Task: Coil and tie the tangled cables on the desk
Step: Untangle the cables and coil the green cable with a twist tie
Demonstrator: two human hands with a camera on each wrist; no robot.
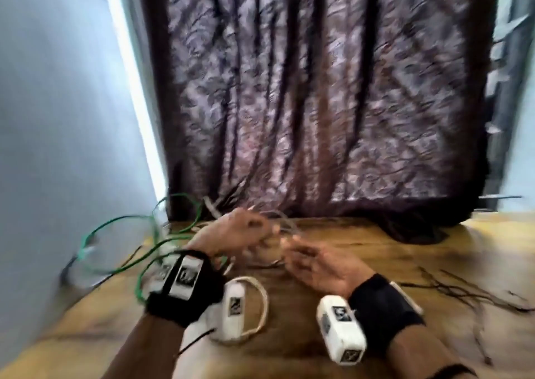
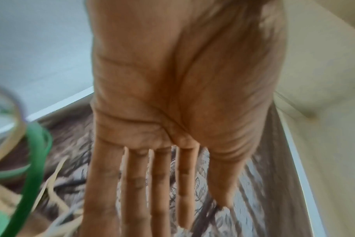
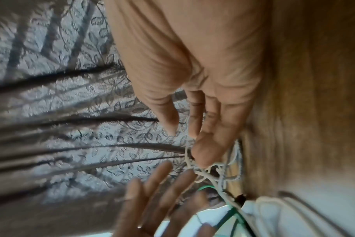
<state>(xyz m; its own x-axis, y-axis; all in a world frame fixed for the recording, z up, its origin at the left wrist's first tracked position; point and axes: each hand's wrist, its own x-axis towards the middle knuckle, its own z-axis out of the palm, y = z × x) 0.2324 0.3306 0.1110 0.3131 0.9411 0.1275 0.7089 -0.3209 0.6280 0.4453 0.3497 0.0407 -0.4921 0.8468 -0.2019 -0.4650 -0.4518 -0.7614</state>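
dark leaf-patterned curtain (image 1: 318, 95) behind the wooden desk (image 1: 376, 239), pale wall (image 1: 58, 118) at left

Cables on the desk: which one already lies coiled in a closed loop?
The short cream cable, a closed oval near the left wrist. The green cable sprawls in loose loops at the desk's left edge, and the thin white cable is tangled at the hands.

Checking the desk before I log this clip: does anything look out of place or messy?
Yes. The green cable sprawls in loose loops over the desk's left edge, tangled with a white cable near the right hand. Thin dark ties lie scattered at right. The left hand is open and holds nothing.
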